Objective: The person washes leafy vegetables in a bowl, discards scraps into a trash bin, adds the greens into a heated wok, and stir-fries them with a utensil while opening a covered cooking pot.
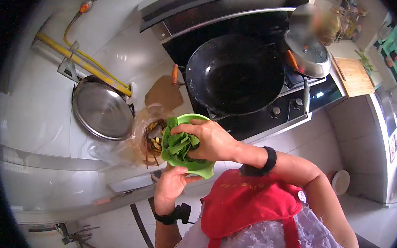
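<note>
A light green plastic bowl (200, 171) tilts in front of my body, with green leafy vegetables (179, 143) inside. From below, my left hand (171, 184) grips its near edge, thumb on the outside. My right hand (211, 140) reaches over the rim, its fingers closed on the leaves; part of the bunch is hidden beneath the palm. Just left of the bowl stands a container lined with clear plastic (139, 125), holding dark and yellowish food pieces and a pair of chopsticks (152, 159). To the upper right, a large black wok (235, 76) sits on the stove, nothing visible in it.
A lidded steel pot (318, 61) with an orange-brown handle stands right of the wok. A cutting board (353, 76) lies farther right. On the left, a round metal lid (103, 110) leans near a yellow gas pipe (84, 64). Brown cardboard (164, 94) lies beside the wok handle.
</note>
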Demonstrator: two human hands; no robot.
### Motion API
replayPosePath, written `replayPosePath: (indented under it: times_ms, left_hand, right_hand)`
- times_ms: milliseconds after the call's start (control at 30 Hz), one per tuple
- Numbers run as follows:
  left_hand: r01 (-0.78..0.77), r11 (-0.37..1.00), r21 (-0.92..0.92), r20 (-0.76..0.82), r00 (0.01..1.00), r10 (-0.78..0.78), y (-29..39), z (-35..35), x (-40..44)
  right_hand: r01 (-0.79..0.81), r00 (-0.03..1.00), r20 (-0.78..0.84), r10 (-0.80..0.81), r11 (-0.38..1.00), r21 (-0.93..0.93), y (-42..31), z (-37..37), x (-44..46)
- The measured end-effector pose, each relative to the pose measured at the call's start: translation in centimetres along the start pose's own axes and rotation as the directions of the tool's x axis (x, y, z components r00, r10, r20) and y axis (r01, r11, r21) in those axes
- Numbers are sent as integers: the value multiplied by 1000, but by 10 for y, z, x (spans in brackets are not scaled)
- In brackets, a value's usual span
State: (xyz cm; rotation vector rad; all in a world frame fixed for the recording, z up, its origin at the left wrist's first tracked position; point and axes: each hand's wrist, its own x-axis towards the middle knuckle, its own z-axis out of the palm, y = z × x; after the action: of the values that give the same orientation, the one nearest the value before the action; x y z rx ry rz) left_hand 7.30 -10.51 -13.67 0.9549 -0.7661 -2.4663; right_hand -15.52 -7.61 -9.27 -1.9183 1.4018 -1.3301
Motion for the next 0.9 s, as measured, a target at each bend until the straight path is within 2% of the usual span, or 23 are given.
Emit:
replayPosePath:
  times_ms: [100,267,333,400,467,600,633,767,867,900]
  left_hand:
    - [-58,998,31,4,998,57,-3,6,1]
    - [-47,998,-28,-33,998,47,-6,-6,5]
    - [-66,997,-45,-22,998,65,-4,-8,2]
    - [-92,994,-67,-31,995,90,-2,-11,-4]
    - [-100,991,-88,-18,995,99,0,-17,-9]
    - [-130,986,-107,6,991,131,-2,-30,-21]
    - [-148,983,-107,0,989,149,-3,-33,-25]
    - [-121,984,-128,-18,993,120,6,-32,-44]
    - [-157,978,-136,-41,987,153,13,-36,-57]
    - [-171,974,-146,-55,985,165,14,-41,-63]
  right_hand:
    - [-10,1000,1,10,995,101,-4,-9,4]
    - [-79,977,-176,122,969,235,2,-64,22]
    - [-138,947,-284,151,988,67,24,-88,25]
    - [-405,896,-255,364,904,-134,51,-105,24]
    - [-478,866,-311,392,831,-285,105,-105,17]
    - [-533,843,-206,496,720,-445,171,-96,5]
    - [-538,832,-117,543,738,-407,177,-96,6]
    - [-400,910,-321,263,761,-511,174,-92,-8]
    - [-428,881,-439,178,697,-576,127,-99,-21]
    - [-444,843,-496,207,789,-425,92,-94,-25]
